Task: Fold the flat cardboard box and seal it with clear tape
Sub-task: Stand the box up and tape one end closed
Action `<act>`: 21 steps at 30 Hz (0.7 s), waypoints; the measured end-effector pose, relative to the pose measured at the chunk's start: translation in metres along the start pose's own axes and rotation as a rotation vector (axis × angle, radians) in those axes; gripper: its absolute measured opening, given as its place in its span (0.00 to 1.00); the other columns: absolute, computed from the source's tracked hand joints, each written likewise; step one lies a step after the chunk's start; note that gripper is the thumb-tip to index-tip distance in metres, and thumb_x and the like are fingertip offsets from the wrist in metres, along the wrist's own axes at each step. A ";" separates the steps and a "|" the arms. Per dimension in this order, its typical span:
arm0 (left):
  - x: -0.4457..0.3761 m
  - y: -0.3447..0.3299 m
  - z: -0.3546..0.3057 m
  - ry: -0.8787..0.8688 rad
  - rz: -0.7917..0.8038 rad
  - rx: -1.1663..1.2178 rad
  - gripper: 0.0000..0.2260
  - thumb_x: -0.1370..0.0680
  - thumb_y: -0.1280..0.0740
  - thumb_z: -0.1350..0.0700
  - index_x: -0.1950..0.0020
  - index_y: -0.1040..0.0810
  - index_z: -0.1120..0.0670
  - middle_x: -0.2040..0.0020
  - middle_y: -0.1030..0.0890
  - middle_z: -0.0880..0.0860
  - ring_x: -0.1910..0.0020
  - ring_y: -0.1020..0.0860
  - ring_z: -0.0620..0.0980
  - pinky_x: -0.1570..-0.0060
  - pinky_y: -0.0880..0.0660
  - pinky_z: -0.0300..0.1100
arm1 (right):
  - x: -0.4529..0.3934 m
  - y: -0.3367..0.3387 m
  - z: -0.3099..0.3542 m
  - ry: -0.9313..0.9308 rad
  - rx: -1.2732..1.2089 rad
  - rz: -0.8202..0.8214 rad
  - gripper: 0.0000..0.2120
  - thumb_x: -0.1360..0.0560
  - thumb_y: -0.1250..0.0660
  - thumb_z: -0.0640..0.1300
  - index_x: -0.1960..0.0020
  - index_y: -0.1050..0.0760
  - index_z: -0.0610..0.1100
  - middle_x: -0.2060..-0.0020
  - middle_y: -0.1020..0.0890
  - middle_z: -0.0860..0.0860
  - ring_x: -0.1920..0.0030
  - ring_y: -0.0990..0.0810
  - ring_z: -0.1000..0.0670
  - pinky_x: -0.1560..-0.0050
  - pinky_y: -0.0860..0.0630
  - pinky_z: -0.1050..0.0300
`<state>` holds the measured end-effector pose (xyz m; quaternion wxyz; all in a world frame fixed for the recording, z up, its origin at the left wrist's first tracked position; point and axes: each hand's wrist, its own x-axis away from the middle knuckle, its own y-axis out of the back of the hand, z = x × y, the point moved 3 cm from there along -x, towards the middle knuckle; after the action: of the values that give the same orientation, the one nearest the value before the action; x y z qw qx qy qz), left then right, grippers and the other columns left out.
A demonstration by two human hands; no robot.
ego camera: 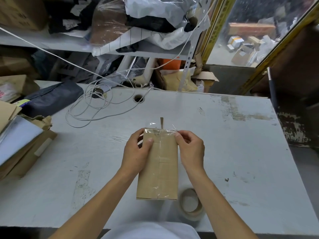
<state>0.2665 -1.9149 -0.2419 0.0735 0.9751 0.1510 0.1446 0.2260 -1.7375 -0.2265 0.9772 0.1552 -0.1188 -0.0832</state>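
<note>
A small brown cardboard box (160,171) is folded up and held above the grey table (224,152). Clear tape (159,131) runs down its middle seam and across its far end, with loose ends sticking out on both sides. My left hand (136,150) grips the box's left side, thumb on top. My right hand (189,149) pinches the loose tape end at the far right corner. A roll of clear tape (190,204) lies on the table just right of the box's near end.
A coil of white cable (96,107) lies at the back left beside a round cable hole (139,98). Flat cardboard and paper (20,140) pile up at the left edge. A dark bag (51,99) lies behind them. Cluttered shelves stand beyond the table.
</note>
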 end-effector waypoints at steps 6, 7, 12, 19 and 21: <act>-0.010 0.007 0.002 0.010 0.123 0.077 0.12 0.21 0.31 0.56 0.38 0.23 0.49 0.40 0.20 0.44 0.39 0.22 0.41 0.48 0.24 0.33 | -0.010 0.001 -0.007 0.014 0.058 0.098 0.08 0.23 0.31 0.46 0.46 0.17 0.48 0.52 0.15 0.56 0.51 0.18 0.59 0.48 0.22 0.64; -0.012 0.009 0.003 0.016 0.144 0.103 0.13 0.22 0.30 0.55 0.39 0.23 0.49 0.41 0.19 0.45 0.39 0.22 0.42 0.46 0.23 0.36 | -0.013 0.001 -0.008 0.004 0.042 0.132 0.09 0.23 0.31 0.46 0.45 0.16 0.47 0.51 0.15 0.55 0.50 0.17 0.57 0.46 0.21 0.60; -0.025 0.014 0.010 0.036 0.234 0.116 0.17 0.29 0.28 0.48 0.42 0.22 0.47 0.41 0.19 0.47 0.38 0.22 0.47 0.37 0.24 0.50 | -0.025 0.003 -0.009 -0.036 -0.062 0.296 0.06 0.23 0.31 0.42 0.51 0.16 0.48 0.51 0.16 0.51 0.49 0.16 0.50 0.41 0.21 0.51; -0.027 0.013 0.010 0.064 0.276 0.168 0.18 0.32 0.29 0.47 0.42 0.20 0.47 0.43 0.17 0.50 0.38 0.21 0.51 0.39 0.24 0.48 | -0.025 0.000 -0.002 -0.069 -0.140 0.409 0.10 0.21 0.35 0.38 0.51 0.16 0.47 0.45 0.18 0.46 0.45 0.18 0.46 0.44 0.20 0.56; -0.027 0.014 0.008 0.069 0.247 0.166 0.17 0.32 0.27 0.50 0.45 0.19 0.51 0.44 0.16 0.50 0.39 0.21 0.50 0.40 0.24 0.45 | -0.024 -0.001 -0.001 -0.079 -0.111 0.374 0.11 0.22 0.35 0.38 0.54 0.16 0.51 0.46 0.17 0.46 0.46 0.18 0.47 0.43 0.20 0.51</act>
<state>0.2476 -1.9374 -0.2536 -0.0309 0.9834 0.0438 0.1731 0.2031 -1.7335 -0.2323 0.9773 0.0730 -0.1789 0.0873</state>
